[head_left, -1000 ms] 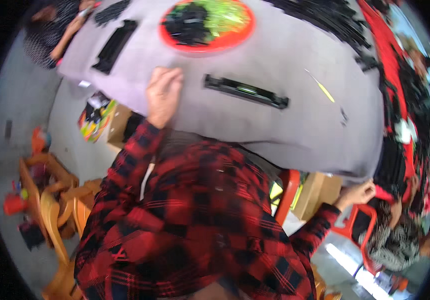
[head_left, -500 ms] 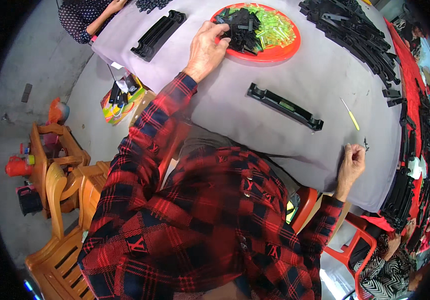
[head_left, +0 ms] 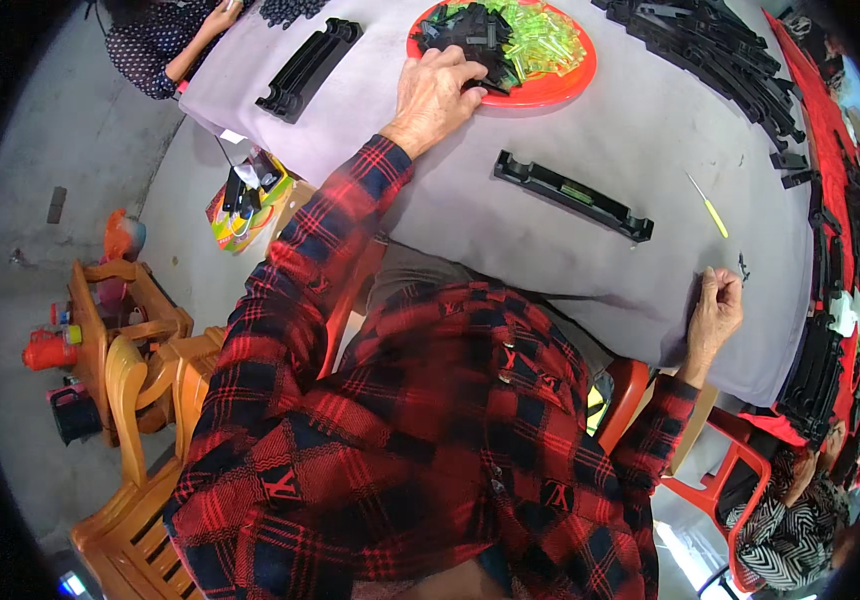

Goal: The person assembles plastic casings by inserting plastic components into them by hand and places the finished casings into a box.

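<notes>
My left hand [head_left: 434, 100] reaches over the near left rim of a round red plate [head_left: 550, 92]. Its fingers curl down at a heap of small black plastic pieces [head_left: 470, 38]; whatever they pinch is hidden. Beside that heap, clear yellow-green plastic pieces [head_left: 547, 42] fill the plate's right half. Down at the right, my right hand [head_left: 716, 310] rests on the table with thumb and fingers pressed together. Anything inside it is too small to make out. Between the hands lies a long black plastic housing [head_left: 572, 194] with a yellow-green strip at its middle.
A thin yellow-handled tool [head_left: 716, 218] and tiny black bits [head_left: 743, 267] lie near my right hand. Another black housing [head_left: 310, 68] sits at the far left. Stacked black parts [head_left: 715, 65] line the far right. Other people work at the table's left and right.
My left hand has shifted slightly right and nearer, now at the plate's near rim. My right hand stays by the tiny black bits. The whole view has shifted a little.
</notes>
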Tool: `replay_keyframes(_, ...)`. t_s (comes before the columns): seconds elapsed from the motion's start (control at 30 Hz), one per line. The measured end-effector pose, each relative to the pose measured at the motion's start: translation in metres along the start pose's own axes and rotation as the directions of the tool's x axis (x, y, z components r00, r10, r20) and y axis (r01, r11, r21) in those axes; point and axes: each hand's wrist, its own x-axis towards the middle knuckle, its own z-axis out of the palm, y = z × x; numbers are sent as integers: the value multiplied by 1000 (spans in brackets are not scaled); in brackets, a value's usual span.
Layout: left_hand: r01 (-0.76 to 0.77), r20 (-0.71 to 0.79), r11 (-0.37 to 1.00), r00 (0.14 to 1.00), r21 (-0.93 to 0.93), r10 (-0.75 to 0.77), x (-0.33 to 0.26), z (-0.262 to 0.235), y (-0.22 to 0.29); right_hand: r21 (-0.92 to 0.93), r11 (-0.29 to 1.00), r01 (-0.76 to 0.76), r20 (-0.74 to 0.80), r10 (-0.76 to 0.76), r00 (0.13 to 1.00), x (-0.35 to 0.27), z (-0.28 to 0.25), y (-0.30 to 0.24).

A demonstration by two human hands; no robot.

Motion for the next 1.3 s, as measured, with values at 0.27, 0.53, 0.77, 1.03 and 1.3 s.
replay_keyframes(0.27, -25, 18, 996, 1000, 82, 23, 1, 8, -5, -90, 996, 3, -8, -4, 1000, 0, -1, -1)
replay_keyframes(0.53, -93, -34, 981, 994, 173, 100, 4, 16, -7, -118, 993, -21, -34, 17, 999, 0, 1, 0)
replay_keyframes(0.77, -91, 54, 979, 995, 184, 82, 10, 7, -7, -149, 989, 11, -49, -18, 999, 0, 2, 0)
replay_keyframes(1.03, -97, 74, 980, 994, 172, 86, 15, 12, -5, -152, 988, -22, -46, 16, 999, -1, 2, -2)
replay_keyframes(1.3, -49, 51, 993, 998, 104, 44, 16, 20, -8, -152, 988, -25, -39, 20, 999, -1, 1, -3)
